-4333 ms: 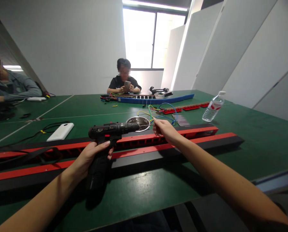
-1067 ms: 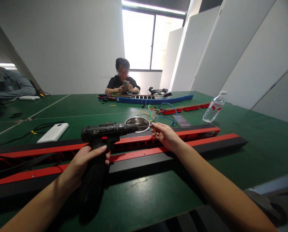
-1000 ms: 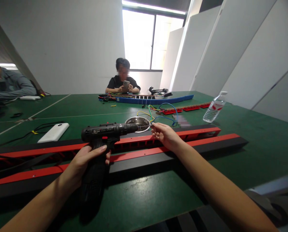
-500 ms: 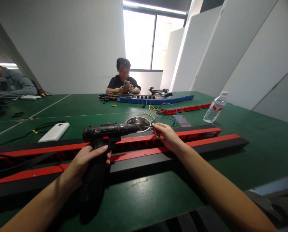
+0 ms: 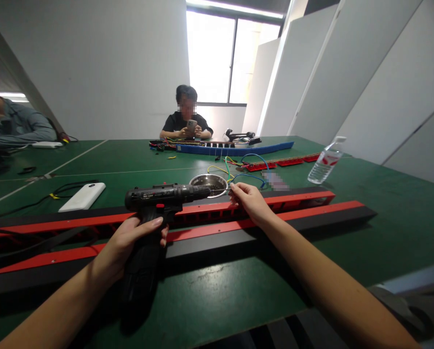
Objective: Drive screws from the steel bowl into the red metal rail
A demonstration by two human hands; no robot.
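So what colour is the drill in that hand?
The drill in the left hand is black with a small red button, seen best in the head view.

head view | worn on head | faces forward and down | close over green table

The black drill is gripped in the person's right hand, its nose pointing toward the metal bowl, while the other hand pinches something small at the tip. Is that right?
Not quite. The head view shows the black drill gripped in the left hand, not the right. Its nose does point toward the metal bowl, and the right hand pinches something small at the tip.
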